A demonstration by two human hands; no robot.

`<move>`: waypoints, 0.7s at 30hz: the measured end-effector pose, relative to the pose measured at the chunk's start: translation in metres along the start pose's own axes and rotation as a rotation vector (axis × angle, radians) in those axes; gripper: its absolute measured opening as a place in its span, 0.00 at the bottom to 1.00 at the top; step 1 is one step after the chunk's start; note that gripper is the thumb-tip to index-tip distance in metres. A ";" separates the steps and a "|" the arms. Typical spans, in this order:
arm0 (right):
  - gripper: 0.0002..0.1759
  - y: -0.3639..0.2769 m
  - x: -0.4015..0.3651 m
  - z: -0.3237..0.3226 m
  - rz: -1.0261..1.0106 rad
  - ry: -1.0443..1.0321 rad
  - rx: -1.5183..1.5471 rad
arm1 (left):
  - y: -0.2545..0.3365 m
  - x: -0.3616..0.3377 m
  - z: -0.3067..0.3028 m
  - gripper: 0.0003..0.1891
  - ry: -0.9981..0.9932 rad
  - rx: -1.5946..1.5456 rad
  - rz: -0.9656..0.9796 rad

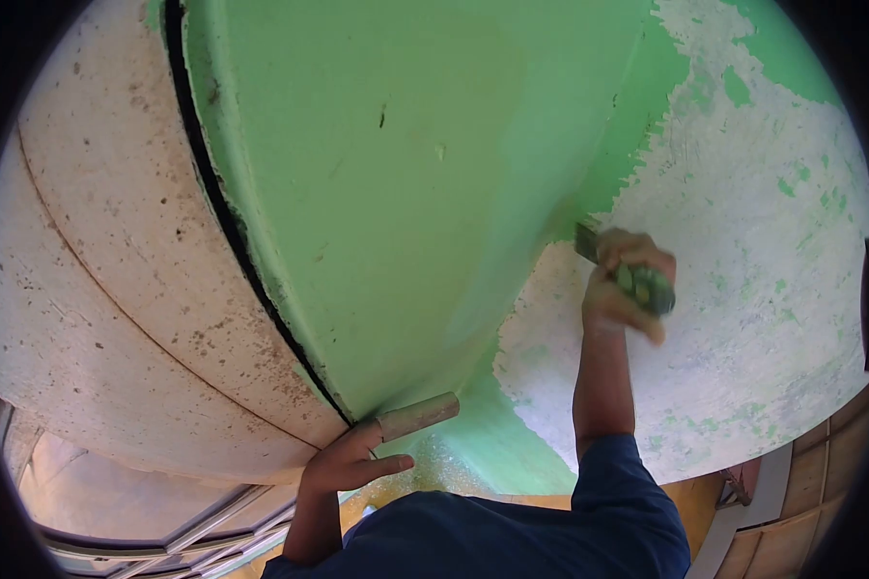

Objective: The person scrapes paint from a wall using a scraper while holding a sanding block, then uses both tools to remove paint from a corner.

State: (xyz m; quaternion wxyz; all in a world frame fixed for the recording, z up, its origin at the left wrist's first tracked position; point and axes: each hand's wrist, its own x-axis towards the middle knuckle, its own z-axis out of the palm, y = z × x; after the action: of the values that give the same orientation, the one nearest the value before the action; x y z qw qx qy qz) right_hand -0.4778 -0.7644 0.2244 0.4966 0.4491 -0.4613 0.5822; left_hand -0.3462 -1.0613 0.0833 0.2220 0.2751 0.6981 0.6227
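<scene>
Right hand (628, 285), closed on the scraper (647, 285), has clear travel across the scraped white surface (763, 289) on every side. The green painted surface (406, 193) runs unobstructed up to the black gap (212, 193); there the beige ledge (116, 241) steps out and bars passage. My left hand (352, 463), gripping a tube (415, 417), sits boxed in that corner.

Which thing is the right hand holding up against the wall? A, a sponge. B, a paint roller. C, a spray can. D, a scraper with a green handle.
D: the right hand grips a scraper with a green handle, its blade at the edge of the green paint.
</scene>
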 end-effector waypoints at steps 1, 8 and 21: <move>0.12 -0.014 -0.002 0.003 -0.061 -0.034 -0.080 | 0.001 0.000 0.000 0.32 0.013 -0.006 -0.003; 0.51 0.000 -0.008 -0.001 -0.093 0.137 -0.181 | 0.004 0.003 -0.001 0.33 0.009 0.075 0.054; 0.51 -0.015 -0.004 -0.006 -0.184 -0.001 -0.184 | 0.002 0.003 -0.001 0.31 0.036 0.073 0.075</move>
State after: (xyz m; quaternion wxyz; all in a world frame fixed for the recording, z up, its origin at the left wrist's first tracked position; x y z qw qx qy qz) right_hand -0.4630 -0.7577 0.2207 0.5869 0.4425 -0.4696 0.4891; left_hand -0.3487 -1.0605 0.0860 0.1756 0.2976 0.7133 0.6097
